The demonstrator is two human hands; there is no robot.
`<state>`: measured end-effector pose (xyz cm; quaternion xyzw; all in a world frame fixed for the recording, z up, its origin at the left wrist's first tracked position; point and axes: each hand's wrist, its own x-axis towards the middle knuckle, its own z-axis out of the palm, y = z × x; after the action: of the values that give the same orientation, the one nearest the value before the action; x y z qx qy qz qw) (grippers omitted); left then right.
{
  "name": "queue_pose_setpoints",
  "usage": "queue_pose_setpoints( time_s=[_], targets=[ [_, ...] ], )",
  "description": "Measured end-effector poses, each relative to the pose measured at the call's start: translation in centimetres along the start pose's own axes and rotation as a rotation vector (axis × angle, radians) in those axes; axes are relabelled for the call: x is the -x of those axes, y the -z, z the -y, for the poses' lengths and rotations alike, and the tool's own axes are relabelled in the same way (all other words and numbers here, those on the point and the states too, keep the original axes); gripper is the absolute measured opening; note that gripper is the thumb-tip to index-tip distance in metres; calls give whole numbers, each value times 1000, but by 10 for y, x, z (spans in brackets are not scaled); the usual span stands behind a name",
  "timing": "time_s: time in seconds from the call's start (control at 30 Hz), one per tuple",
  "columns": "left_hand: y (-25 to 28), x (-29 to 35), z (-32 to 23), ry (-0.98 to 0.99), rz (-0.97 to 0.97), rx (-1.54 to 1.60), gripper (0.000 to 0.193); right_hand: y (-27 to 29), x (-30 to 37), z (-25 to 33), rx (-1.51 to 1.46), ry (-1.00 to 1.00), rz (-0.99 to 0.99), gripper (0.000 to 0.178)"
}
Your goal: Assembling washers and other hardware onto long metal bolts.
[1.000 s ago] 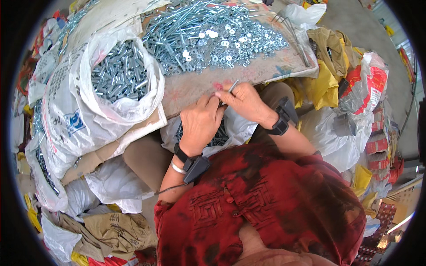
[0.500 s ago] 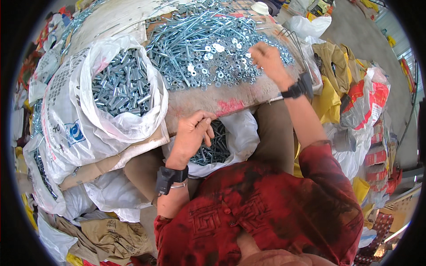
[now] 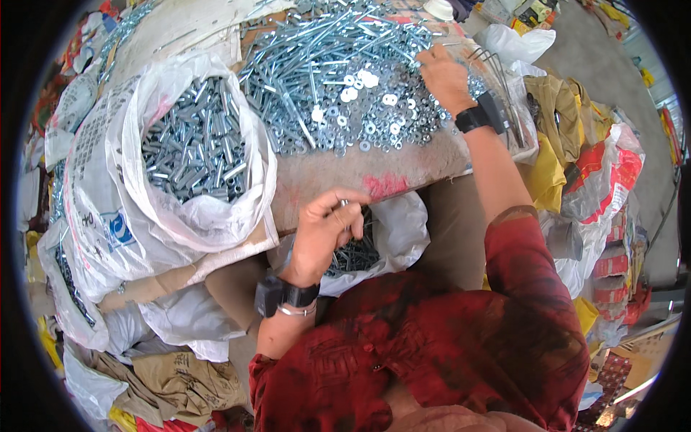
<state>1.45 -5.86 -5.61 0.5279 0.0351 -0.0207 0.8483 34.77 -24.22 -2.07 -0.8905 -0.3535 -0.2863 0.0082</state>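
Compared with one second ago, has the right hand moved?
Yes. The right hand left the near edge of the board and reached away from the body, onto the pile of bolts and washers.

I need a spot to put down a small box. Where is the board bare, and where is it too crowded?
The board is bare along its near edge, between the heap of bolts and washers and the white bag under the left hand. A pale patch lies behind the sack of sleeves. Around the right hand it is crowded.
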Motion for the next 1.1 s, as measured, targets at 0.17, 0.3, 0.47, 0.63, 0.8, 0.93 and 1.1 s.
queue_pose_setpoints(
  time_s=[0.17,0.3,0.47,0.63,0.8,0.93,1.1],
  targets=[
    [-3,-1,-6,-90,-79,428,38,82,38,35,-375,-105,-460,7],
    [10,-7,8,-182,11,527,40,142,87,90,-1109,-306,-353,11],
    [6,-2,7,-183,-15,590,33,178,127,132,-1588,-340,-252,13],
    [10,0,12,-227,8,658,26,185,140,160,-1706,-331,-290,12],
    [7,8,10,-152,-87,661,20,188,143,176,-1659,-311,-266,12],
    [14,11,8,-156,18,723,16,182,143,190,-1502,-255,-327,13],
    [18,12,1,-120,-26,668,22,150,164,187,-1523,-231,316,13]
  ],
)
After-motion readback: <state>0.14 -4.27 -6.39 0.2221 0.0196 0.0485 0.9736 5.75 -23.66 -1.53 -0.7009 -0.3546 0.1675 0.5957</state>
